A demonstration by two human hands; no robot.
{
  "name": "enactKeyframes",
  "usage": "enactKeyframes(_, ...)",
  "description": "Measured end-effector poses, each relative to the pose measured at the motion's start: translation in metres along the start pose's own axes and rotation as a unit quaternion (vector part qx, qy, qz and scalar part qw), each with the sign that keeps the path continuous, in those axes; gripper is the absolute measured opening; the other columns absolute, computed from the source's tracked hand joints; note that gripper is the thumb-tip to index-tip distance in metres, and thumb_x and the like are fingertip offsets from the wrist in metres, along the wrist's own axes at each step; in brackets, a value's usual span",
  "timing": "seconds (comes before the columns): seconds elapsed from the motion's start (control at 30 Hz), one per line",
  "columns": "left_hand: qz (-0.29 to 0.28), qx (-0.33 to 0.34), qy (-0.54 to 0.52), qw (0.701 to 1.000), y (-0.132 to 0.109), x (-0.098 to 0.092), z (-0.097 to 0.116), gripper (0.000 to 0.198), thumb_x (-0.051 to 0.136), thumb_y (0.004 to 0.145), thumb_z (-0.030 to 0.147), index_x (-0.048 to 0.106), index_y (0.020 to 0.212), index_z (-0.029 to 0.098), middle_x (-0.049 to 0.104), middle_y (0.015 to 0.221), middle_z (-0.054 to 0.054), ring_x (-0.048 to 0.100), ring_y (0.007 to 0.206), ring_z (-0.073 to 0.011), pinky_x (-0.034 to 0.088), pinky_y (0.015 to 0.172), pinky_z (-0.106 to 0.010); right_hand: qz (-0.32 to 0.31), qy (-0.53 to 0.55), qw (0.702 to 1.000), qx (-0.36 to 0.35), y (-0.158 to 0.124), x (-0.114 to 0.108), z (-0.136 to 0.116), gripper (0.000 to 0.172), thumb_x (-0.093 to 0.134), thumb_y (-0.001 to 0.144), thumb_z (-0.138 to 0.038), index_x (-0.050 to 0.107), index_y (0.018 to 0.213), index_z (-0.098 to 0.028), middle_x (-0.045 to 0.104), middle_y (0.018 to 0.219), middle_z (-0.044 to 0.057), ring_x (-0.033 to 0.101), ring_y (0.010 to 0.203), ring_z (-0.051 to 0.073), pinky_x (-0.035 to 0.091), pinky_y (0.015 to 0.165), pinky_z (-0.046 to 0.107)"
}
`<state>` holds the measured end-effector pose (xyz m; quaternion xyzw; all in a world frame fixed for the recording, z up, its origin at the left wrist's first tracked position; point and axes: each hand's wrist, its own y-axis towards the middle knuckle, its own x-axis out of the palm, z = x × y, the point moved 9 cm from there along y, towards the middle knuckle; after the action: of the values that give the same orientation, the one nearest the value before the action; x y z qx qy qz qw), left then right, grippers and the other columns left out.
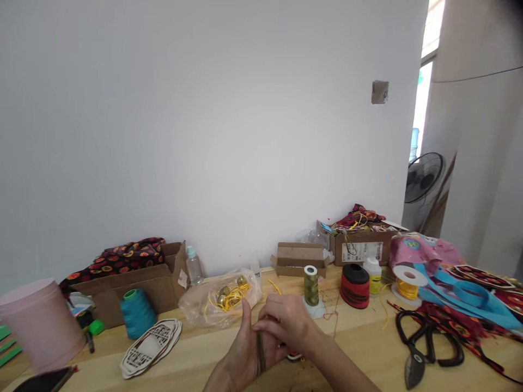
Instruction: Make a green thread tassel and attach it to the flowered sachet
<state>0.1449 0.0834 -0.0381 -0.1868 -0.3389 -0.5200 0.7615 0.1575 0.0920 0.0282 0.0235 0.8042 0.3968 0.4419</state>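
Both my hands meet low in the middle of the view over the wooden table [359, 348]. My left hand [241, 354] is held upright with its palm turned inward, and dark olive thread [260, 353] is wound around it. My right hand [286, 324] lies across the left fingers, pinched closed on that thread. Just behind the hands stands a spool of olive-gold thread [311, 285] on a white base. A clear plastic bag [220, 298] with gold bells and yellow cord lies to the left of it.
Large black scissors [425, 343] lie at the right beside blue ribbon [466, 294]. A red-black spool [354, 286], yellow bottle [373, 275], cardboard boxes [359, 247], a teal spool [137, 313], a pink container [38, 321] and white cut-out cards [151, 340] crowd the table.
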Motion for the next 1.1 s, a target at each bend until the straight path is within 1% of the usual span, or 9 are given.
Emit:
enactKeyframes(0.2, -0.056, -0.052, 0.125, 0.989, -0.007, 0.005, -0.009, 0.062, 0.044, 0.075, 0.056, 0.049, 0.118, 0.011, 0.051, 0.121, -0.014, 0.039, 0.117, -0.0258, 0.020, 0.099, -0.039, -0.029, 0.055, 0.995, 0.071, 0.001, 0.000, 0.011, 0.007, 0.066, 0.070, -0.023, 0.066, 0.068, -0.016, 0.063, 0.062, 0.000, 0.054, 0.058, 0.010, 0.033, 0.051, 0.017)
enactKeyframes(0.27, -0.047, -0.075, 0.134, 0.987, -0.010, 0.003, -0.011, 0.049, 0.039, 0.081, 0.041, 0.052, 0.115, 0.008, 0.052, 0.119, -0.016, 0.042, 0.114, -0.0249, 0.021, 0.098, -0.038, -0.036, 0.065, 0.994, 0.085, 0.000, 0.002, 0.013, 0.010, 0.065, 0.070, -0.026, 0.067, 0.066, -0.017, 0.063, 0.061, -0.001, 0.053, 0.056, 0.009, 0.033, 0.050, 0.016)
enactKeyframes(0.37, -0.034, -0.128, 0.135, 0.982, -0.016, 0.006, -0.014, 0.047, 0.027, 0.083, 0.028, 0.054, 0.112, 0.002, 0.053, 0.117, -0.020, 0.046, 0.111, -0.0251, 0.021, 0.097, -0.039, -0.048, 0.081, 0.990, 0.106, -0.002, 0.006, 0.017, 0.016, 0.062, 0.072, -0.031, 0.068, 0.066, -0.018, 0.062, 0.058, -0.001, 0.049, 0.052, 0.008, 0.031, 0.047, 0.016)
enactKeyframes(0.5, -0.032, -0.176, 0.139, 0.974, -0.027, 0.015, -0.014, 0.049, 0.024, 0.081, 0.022, 0.052, 0.113, -0.002, 0.055, 0.115, -0.021, 0.049, 0.109, -0.0259, 0.021, 0.097, -0.041, -0.065, 0.102, 0.985, 0.127, -0.004, 0.014, 0.023, 0.023, 0.057, 0.076, -0.035, 0.069, 0.069, -0.016, 0.056, 0.051, -0.003, 0.041, 0.046, 0.006, 0.028, 0.042, 0.016)
enactKeyframes(0.6, -0.057, -0.170, 0.098, 0.979, -0.030, 0.020, -0.011, 0.052, 0.025, 0.079, 0.027, 0.053, 0.112, -0.001, 0.059, 0.109, -0.021, 0.053, 0.105, -0.0277, 0.024, 0.096, -0.042, -0.079, 0.112, 0.981, 0.140, -0.005, 0.023, 0.028, 0.027, 0.053, 0.079, -0.034, 0.069, 0.070, -0.014, 0.051, 0.048, -0.005, 0.036, 0.044, 0.006, 0.025, 0.039, 0.015)
enactKeyframes(0.7, -0.111, -0.050, 0.001, 0.993, -0.027, 0.026, 0.013, 0.050, 0.025, 0.079, 0.032, 0.058, 0.107, 0.007, 0.065, 0.100, -0.017, 0.059, 0.095, -0.0259, 0.037, 0.087, -0.039, -0.094, 0.102, 0.979, 0.147, -0.007, 0.034, 0.027, 0.031, 0.045, 0.083, -0.029, 0.067, 0.070, -0.011, 0.050, 0.049, -0.005, 0.036, 0.044, 0.005, 0.023, 0.038, 0.014)
enactKeyframes(0.8, -0.146, 0.129, -0.101, 0.976, -0.029, 0.019, 0.053, 0.047, 0.021, 0.083, 0.030, 0.050, 0.118, 0.018, 0.065, 0.103, -0.010, 0.060, 0.095, -0.0176, 0.043, 0.084, -0.032, -0.110, 0.079, 0.983, 0.127, -0.008, 0.042, 0.017, 0.030, 0.042, 0.085, -0.024, 0.066, 0.073, -0.011, 0.056, 0.054, -0.003, 0.042, 0.047, 0.006, 0.026, 0.041, 0.015)
enactKeyframes(0.93, -0.092, 0.303, -0.174, 0.932, -0.042, -0.018, 0.097, 0.046, 0.018, 0.087, 0.027, 0.032, 0.130, 0.021, 0.054, 0.121, -0.004, 0.044, 0.115, -0.0104, 0.033, 0.097, -0.028, -0.143, 0.036, 0.987, 0.068, -0.012, 0.048, -0.003, 0.018, 0.050, 0.079, -0.023, 0.067, 0.076, -0.018, 0.066, 0.069, 0.000, 0.054, 0.060, 0.011, 0.031, 0.051, 0.018)
enactKeyframes(1.1, -0.014, 0.451, -0.182, 0.874, -0.071, -0.072, 0.131, 0.052, 0.025, 0.083, 0.017, 0.016, 0.135, 0.018, 0.048, 0.126, -0.010, 0.035, 0.122, -0.0176, 0.031, 0.099, -0.042, -0.152, -0.015, 0.987, 0.047, -0.012, 0.043, -0.001, 0.021, 0.048, 0.079, -0.020, 0.065, 0.067, -0.018, 0.067, 0.065, 0.002, 0.056, 0.058, 0.013, 0.029, 0.050, 0.021)
